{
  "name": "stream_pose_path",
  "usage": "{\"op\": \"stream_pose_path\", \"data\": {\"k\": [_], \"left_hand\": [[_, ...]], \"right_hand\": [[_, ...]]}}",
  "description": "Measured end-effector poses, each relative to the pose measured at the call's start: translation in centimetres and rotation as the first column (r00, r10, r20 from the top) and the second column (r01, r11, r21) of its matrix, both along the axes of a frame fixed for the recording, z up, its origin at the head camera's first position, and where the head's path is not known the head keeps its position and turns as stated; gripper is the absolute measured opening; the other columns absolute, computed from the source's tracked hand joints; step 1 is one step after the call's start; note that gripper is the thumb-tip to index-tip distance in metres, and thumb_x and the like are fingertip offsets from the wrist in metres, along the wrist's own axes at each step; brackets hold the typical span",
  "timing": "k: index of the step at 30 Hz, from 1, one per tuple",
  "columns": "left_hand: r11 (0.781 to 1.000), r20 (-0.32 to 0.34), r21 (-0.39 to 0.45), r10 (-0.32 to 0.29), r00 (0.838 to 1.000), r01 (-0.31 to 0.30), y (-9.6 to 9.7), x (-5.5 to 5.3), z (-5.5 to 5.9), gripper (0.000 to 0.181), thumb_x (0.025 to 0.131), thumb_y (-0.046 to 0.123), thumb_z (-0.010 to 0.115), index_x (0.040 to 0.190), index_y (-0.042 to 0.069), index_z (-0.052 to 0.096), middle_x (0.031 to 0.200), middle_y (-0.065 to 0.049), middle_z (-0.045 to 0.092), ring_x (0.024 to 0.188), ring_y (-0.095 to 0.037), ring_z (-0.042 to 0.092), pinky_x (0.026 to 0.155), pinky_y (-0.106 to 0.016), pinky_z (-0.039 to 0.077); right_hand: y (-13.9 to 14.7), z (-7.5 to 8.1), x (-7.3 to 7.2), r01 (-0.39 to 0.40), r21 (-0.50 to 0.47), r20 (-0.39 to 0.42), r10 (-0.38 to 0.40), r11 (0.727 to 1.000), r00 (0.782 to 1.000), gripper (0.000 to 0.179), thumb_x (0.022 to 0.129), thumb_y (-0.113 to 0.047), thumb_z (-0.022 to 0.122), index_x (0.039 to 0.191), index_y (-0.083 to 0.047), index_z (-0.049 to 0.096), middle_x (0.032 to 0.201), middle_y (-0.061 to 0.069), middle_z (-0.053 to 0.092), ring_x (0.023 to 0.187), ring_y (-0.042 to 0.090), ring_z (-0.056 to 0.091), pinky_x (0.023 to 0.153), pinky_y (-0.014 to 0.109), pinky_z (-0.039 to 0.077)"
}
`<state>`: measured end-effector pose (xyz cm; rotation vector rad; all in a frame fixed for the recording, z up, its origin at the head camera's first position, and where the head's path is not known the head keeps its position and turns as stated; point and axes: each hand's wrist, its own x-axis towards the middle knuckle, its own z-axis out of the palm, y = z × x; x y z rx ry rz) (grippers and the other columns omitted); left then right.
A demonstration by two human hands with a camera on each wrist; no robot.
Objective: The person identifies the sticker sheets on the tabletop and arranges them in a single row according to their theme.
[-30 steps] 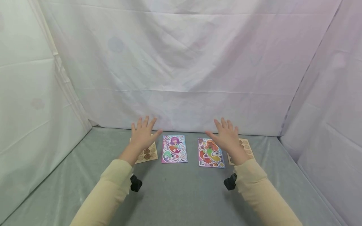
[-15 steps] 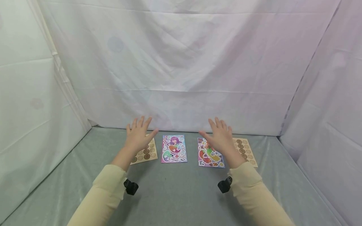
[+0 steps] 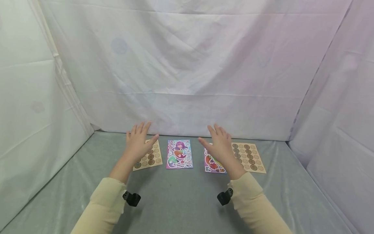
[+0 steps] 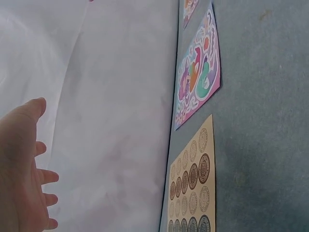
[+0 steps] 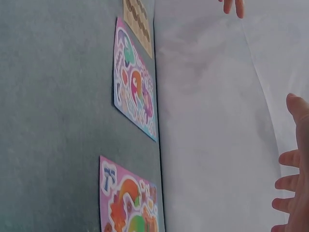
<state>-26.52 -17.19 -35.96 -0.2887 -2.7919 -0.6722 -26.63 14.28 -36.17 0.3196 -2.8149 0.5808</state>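
Note:
My left hand [image 3: 136,145] hovers with spread fingers above the left tan sheet of round stickers [image 3: 156,155], hiding part of it. Beside that sheet lies a mermaid sticker sheet [image 3: 179,154] in purple, pink and teal. My right hand [image 3: 221,146] is held over a second mermaid sticker sheet [image 3: 211,165], in orange and green, and covers its upper right. Further right is another tan sheet of round stickers [image 3: 251,156]. Both hands hold nothing. In the left wrist view the left hand [image 4: 21,164] is raised well off the tan sheet [image 4: 193,183].
The sheets lie in a row on a grey cloth-covered table [image 3: 178,201], near its back edge. A white curtain [image 3: 187,110] hangs right behind them, with more white cloth at both sides. A small black camera [image 3: 132,198] sits at each wrist.
Both hands have drifted left and slightly back toward the body, fingers still spread. More of the right tan sheet shows now, and the right hand covers more of its mermaid sheet.

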Motion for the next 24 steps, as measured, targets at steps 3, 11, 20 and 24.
{"op": "stream_pose_path", "data": {"k": [3, 11, 20, 24], "left_hand": [[1.000, -0.004, 0.026, -0.001, 1.000, 0.002, -0.3, 0.3, -0.1, 0.075, 0.096, 0.054, 0.044, 0.153, 0.013, 0.020, 0.156, -0.020, 0.015, 0.141, -0.044, 0.003, 0.107, -0.064, -0.003], [0.995, -0.029, 0.097, 0.009, 1.000, -0.007, -0.8, 1.1, -0.6, 0.074, 0.097, 0.052, 0.044, 0.152, 0.008, 0.021, 0.154, -0.024, 0.017, 0.140, -0.046, 0.006, 0.107, -0.064, -0.001], [0.984, -0.015, 0.169, 0.054, 0.998, -0.051, -1.6, 1.9, -1.3, 0.075, 0.097, 0.050, 0.045, 0.152, 0.005, 0.020, 0.153, -0.026, 0.019, 0.139, -0.046, 0.011, 0.107, -0.065, 0.003], [0.975, 0.008, 0.209, 0.079, 0.997, -0.079, -1.9, 2.2, -1.7, 0.075, 0.097, 0.047, 0.047, 0.152, 0.005, 0.019, 0.153, -0.025, 0.018, 0.138, -0.047, 0.012, 0.106, -0.067, 0.004]], "right_hand": [[-0.6, -0.1, 0.3, -0.006, -0.025, 0.000, 0.006, 1.000, 1.000, 0.081, 0.091, -0.063, 0.045, 0.151, -0.010, 0.029, 0.155, 0.017, 0.021, 0.141, 0.038, 0.015, 0.110, 0.060, 0.008], [-1.9, -0.8, 1.0, -0.037, -0.085, -0.020, 0.035, 0.996, 0.999, 0.075, 0.092, -0.054, 0.053, 0.149, -0.009, 0.034, 0.154, 0.017, 0.025, 0.140, 0.037, 0.019, 0.111, 0.058, 0.010], [-4.1, -1.6, 1.7, -0.074, -0.185, -0.054, 0.065, 0.980, 0.996, 0.070, 0.091, -0.050, 0.057, 0.146, -0.011, 0.039, 0.151, 0.014, 0.032, 0.138, 0.035, 0.024, 0.109, 0.059, 0.017], [-5.1, -2.1, 1.9, -0.083, -0.230, -0.049, 0.074, 0.970, 0.996, 0.069, 0.090, -0.047, 0.061, 0.145, -0.011, 0.041, 0.150, 0.013, 0.034, 0.138, 0.034, 0.026, 0.108, 0.060, 0.021]]}}
